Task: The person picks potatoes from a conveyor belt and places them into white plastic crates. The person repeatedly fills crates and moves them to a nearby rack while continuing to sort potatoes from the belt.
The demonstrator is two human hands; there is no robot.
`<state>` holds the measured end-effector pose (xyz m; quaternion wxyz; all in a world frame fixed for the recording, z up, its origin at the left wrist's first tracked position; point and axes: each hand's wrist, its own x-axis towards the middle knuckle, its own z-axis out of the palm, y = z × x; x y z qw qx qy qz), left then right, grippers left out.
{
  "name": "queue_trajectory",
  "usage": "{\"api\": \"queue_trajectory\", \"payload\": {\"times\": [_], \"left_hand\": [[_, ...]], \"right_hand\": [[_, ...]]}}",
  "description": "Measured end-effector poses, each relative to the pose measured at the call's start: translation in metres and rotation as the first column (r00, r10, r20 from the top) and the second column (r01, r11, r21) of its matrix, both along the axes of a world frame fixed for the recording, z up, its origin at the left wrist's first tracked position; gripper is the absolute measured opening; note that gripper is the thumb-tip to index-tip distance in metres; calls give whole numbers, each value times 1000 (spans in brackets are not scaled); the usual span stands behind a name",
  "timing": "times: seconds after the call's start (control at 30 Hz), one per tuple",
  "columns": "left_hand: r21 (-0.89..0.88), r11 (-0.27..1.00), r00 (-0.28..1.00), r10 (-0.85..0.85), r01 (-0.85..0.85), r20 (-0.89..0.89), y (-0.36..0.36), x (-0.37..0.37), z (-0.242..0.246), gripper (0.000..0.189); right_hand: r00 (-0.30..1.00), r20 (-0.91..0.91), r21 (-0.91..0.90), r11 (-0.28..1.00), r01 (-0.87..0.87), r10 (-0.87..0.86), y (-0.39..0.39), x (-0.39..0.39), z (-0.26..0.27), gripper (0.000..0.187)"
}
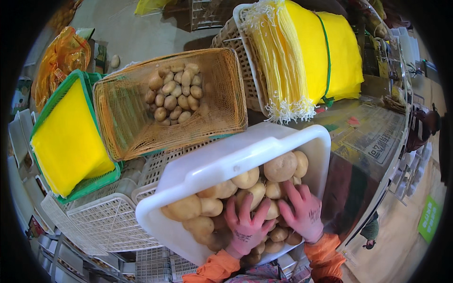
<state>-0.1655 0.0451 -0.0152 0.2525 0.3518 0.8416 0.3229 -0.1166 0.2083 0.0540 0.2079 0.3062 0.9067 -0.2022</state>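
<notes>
Potatoes (pixel 208 207) of mixed sizes fill much of a white plastic tub (pixel 219 166) right in front of me. My left hand (pixel 246 223), in a pink glove, rests with spread fingers on the potatoes near the middle of the tub. To its right, my right hand (pixel 302 210), gloved the same way, touches the potatoes with its fingers apart. A potato (pixel 273 211) shows between the two hands. Neither hand visibly lifts anything, and some fingertips are partly hidden among the potatoes. Beyond the tub, an orange mesh bag (pixel 131 116) lines a crate with several smaller potatoes (pixel 175 92) at its bottom.
Folded yellow mesh sacks (pixel 318 56), tied with green cord, lie on a crate at the back. A green crate (pixel 81 184) at left holds yellow material (pixel 70 141). White lattice crates (pixel 116 223) stand beside the tub. A glossy table (pixel 368 131) extends right; people are farther off.
</notes>
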Motion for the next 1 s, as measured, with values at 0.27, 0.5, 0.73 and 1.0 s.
{"api": "queue_trajectory", "payload": {"times": [0.27, 0.5, 0.73, 1.0], "left_hand": [[1, 998, 998, -57, 57, -25, -7, -11, 4, 68], [30, 995, 994, -93, 95, -56, 2, -21, 9, 68], [137, 968, 968, -185, 209, -168, -3, -28, 12, 67], [-92, 974, 920, -228, 209, -319, 5, -19, 13, 65]], "right_hand": [[957, 250, -19, 989, -146, 146, -8, -20, 3, 62], [977, 56, -33, 978, -205, 207, 6, -8, -10, 64], [945, 10, 64, 942, -328, 328, 12, 2, -23, 59], [985, -171, -94, 995, 12, -28, 6, 14, -28, 60]]}}
